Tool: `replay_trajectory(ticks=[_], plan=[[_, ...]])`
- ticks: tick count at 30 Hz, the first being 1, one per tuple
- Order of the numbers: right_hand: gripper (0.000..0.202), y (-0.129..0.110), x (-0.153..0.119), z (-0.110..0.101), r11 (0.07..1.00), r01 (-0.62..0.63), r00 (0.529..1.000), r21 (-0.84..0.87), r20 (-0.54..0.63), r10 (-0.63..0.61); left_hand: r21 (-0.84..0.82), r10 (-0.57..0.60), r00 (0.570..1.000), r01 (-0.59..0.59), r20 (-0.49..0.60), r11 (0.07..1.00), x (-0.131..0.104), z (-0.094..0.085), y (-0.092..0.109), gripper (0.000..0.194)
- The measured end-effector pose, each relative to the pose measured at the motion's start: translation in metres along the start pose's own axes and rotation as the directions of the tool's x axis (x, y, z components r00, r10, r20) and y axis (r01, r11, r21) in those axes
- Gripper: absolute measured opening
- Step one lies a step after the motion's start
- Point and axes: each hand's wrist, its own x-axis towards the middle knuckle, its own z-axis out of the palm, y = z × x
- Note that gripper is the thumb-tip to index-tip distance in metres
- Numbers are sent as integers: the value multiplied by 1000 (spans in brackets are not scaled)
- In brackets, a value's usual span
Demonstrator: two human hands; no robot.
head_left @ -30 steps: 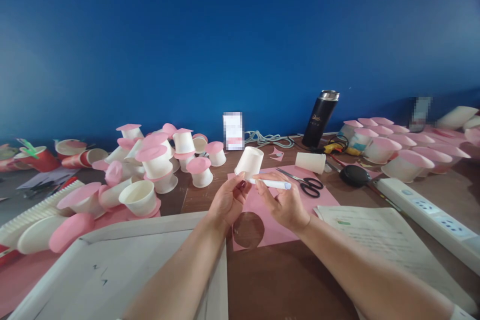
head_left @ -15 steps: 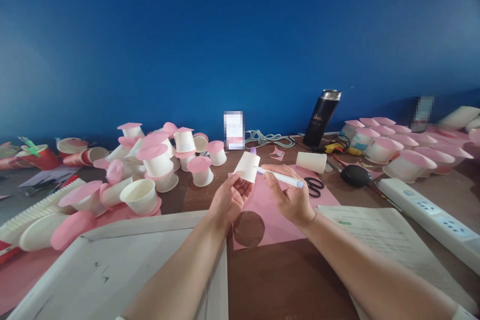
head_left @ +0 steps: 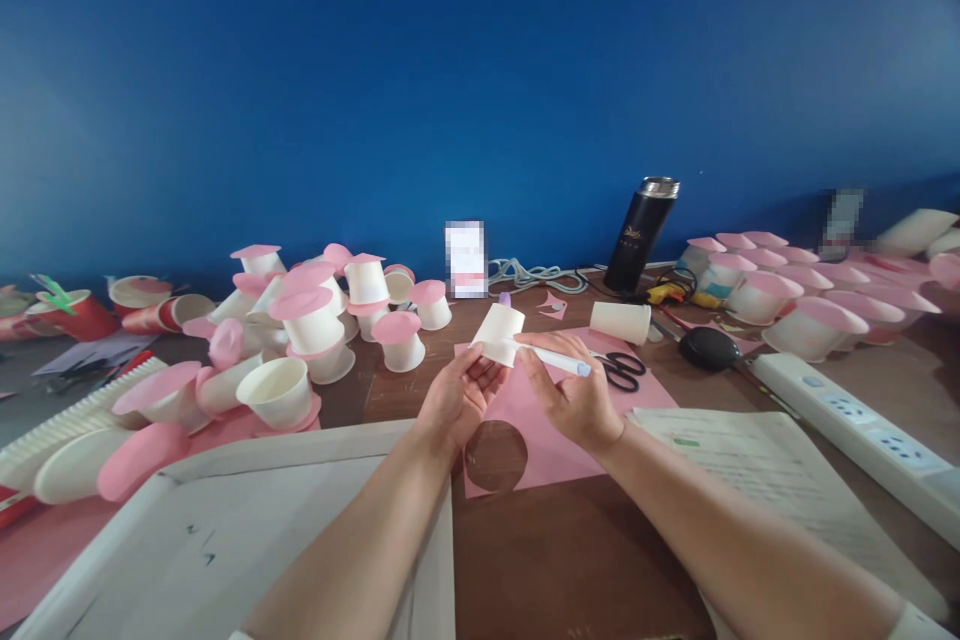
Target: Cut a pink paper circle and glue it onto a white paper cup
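Note:
My left hand (head_left: pixel 461 395) is closed on a white paper cup (head_left: pixel 496 332), tilted in front of me. My right hand (head_left: pixel 574 395) grips a white marker (head_left: pixel 553 357) with a pale blue-violet end, its tip at the cup's lower right side. Whether the tip touches the cup I cannot tell. Beneath both hands lies a sheet of pink paper (head_left: pixel 555 435) with a round hole cut in it. Black-handled scissors (head_left: pixel 625 370) rest on that sheet beside my right hand. Another white paper cup (head_left: pixel 621 322) lies on its side behind them.
Several paper cups with pink discs (head_left: pixel 397 340) crowd the left; more pink-topped cups (head_left: pixel 814 325) stand at right. A black flask (head_left: pixel 641 235) leans by the blue wall. A power strip (head_left: pixel 855 430), a black rubber bulb (head_left: pixel 709 348) and papers (head_left: pixel 772 490) lie right, white sheets (head_left: pixel 300 540) left.
My right hand and the marker have shifted slightly left and down along the cup. The cup has turned and tipped a little in my left hand.

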Motion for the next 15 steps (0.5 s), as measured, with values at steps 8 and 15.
replay_trajectory(ticks=[8, 15], plan=[[18, 1, 0, 0, 1000, 3, 1000, 2, 17, -3, 26, -5, 999, 4, 32, 1000, 0, -1, -2, 5], [18, 1, -1, 1, 1000, -1, 1000, -9, 23, 1, 46, 0, 999, -1, 40, 999, 0, 0, -2, 9]])
